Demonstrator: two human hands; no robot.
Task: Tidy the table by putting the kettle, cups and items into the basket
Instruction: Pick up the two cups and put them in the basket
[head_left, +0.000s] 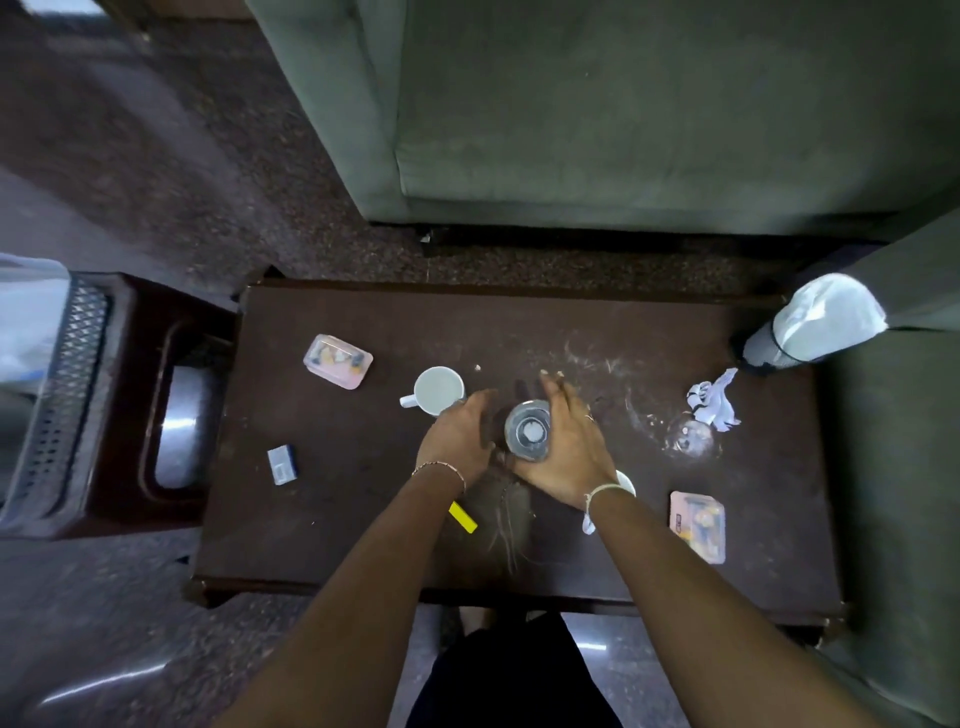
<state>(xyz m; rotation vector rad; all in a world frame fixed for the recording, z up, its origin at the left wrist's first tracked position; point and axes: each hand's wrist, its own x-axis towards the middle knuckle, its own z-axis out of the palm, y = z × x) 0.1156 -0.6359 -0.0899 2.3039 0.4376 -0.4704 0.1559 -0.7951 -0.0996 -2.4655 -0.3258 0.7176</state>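
Observation:
A steel kettle (527, 432), seen from above, stands in the middle of the dark wooden table (363, 545). My left hand (457, 439) grips its left side, where a dark handle shows. My right hand (563, 447) cups its right side, fingers stretched along the body. A white mug (439, 388) stands just left of my left hand. A second white cup (627, 480) peeks out from under my right wrist. A perforated grey basket (57, 395) sits at the far left, off the table.
Two pink boxes (337, 361) (697, 526), a small grey-blue box (283, 464), a yellow stick (463, 517), crumpled white paper (712, 402) and a clear glass piece (690, 440) lie on the table. A dark stool (171, 415) stands left, green sofas (649, 130) behind and right.

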